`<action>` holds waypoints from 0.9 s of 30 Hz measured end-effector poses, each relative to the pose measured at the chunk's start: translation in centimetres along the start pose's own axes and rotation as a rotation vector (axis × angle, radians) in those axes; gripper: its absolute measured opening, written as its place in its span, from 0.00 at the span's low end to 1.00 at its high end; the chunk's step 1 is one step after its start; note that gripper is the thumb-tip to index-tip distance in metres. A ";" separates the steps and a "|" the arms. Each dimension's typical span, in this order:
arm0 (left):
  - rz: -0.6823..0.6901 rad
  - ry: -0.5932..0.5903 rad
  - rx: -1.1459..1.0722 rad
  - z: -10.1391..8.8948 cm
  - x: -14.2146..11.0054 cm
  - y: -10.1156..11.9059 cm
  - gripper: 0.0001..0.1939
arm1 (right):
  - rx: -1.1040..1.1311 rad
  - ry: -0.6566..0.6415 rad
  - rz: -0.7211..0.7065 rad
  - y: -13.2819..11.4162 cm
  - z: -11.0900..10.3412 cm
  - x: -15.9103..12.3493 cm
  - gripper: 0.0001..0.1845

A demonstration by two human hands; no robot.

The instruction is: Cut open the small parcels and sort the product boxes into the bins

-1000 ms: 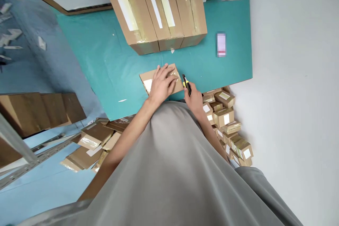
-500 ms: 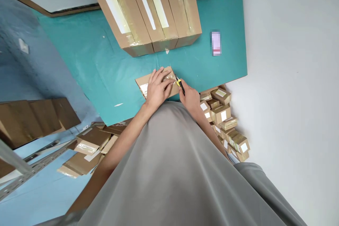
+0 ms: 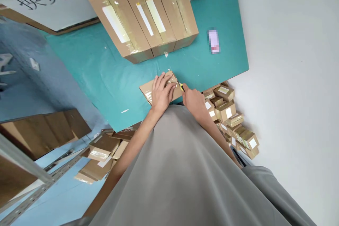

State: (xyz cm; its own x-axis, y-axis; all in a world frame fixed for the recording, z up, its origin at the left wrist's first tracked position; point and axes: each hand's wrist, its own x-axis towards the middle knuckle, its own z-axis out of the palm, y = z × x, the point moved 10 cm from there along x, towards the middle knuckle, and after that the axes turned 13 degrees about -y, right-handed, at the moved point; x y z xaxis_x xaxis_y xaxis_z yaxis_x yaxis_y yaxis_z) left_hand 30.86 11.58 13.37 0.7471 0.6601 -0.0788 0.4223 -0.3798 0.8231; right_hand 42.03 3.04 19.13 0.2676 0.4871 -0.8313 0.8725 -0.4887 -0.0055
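Observation:
A small flat cardboard box [image 3: 147, 86] with clear tape across it lies at the near edge of the teal table. My left hand [image 3: 161, 93] rests on top of the box, fingers spread over the cardboard and tape, with the thumb close to the forefinger. At the box's right end, my right hand [image 3: 194, 102] is closed around a yellow-and-black utility knife [image 3: 182, 87]. The knife's tip meets the taped right edge; how deep the blade sits cannot be made out.
Three taped cartons [image 3: 148, 21] stand in a row farther back on the teal table [image 3: 222, 60]. A blurred pinkish phone-like object [image 3: 214, 41] lies to their right. Several small boxes [image 3: 225, 111] are piled below the right edge. More boxes [image 3: 103, 146] sit by a metal rack [image 3: 45, 183] at left.
The view has shifted slightly, moving the scene right and down at the near side. My right hand and the knife have drawn slightly outward at the box's right edge; my left hand stays on the box.

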 end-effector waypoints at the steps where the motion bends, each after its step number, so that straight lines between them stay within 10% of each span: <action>1: 0.005 0.005 0.017 0.0 -0.1 0.1 0.15 | -0.003 -0.017 0.017 0.3 0.8 -0.4 0.28; 12: -0.038 0.090 0.107 -2.8 -4.1 -1.6 0.26 | 0.106 0.070 -0.083 2.4 0.7 -3.9 0.31; 15: -0.092 0.170 0.148 -4.9 -7.6 -3.9 0.26 | 0.358 0.186 -0.210 3.9 1.2 1.5 0.27; 21: -0.245 0.264 0.175 -6.8 -12.9 -6.5 0.25 | 0.894 0.026 -0.266 2.1 7.0 17.4 0.17; 27: -0.390 0.465 0.130 -8.0 -16.7 -5.5 0.30 | 0.942 0.030 -0.360 -1.1 7.5 18.2 0.18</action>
State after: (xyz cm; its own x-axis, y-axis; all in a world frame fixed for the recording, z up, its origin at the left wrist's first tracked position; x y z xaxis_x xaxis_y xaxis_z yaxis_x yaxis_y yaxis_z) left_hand 11.94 7.87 14.65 0.2354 0.9684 -0.0828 0.7005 -0.1100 0.7051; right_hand 42.84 7.02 -0.22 0.0734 0.7299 -0.6796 0.2279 -0.6757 -0.7011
